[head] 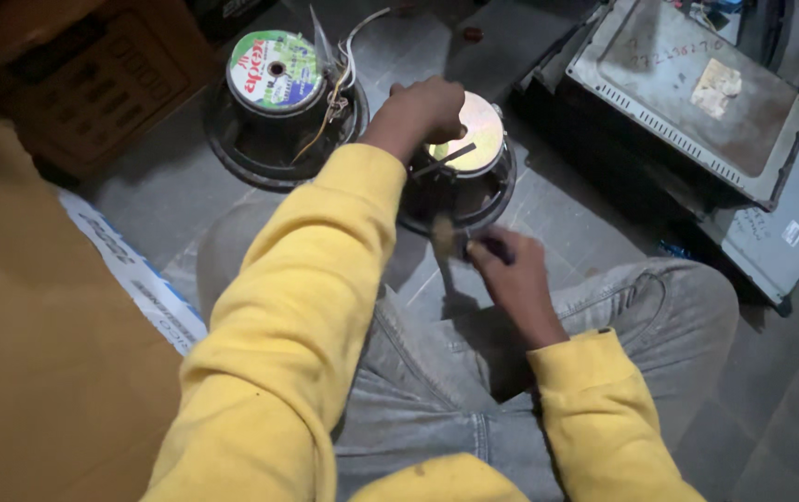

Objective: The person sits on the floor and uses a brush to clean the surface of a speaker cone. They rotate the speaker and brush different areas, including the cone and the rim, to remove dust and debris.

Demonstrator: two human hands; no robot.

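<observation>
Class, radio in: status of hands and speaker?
Left hand gripping speaker top. Right hand holding brush at its rim. Second speaker alongside.

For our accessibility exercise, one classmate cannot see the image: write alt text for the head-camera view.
Seen from above, a seated person in yellow sleeves and grey jeans rests the left hand on a speaker lying magnet-up on the floor, while the right hand holds a small brush at its rim. A second speaker with loose wires lies behind, metal casings to the right.

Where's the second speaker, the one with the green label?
In the head view, the green-labelled speaker sits upper left on the floor, beside the cardboard box, left of the speaker under the left hand.
</observation>
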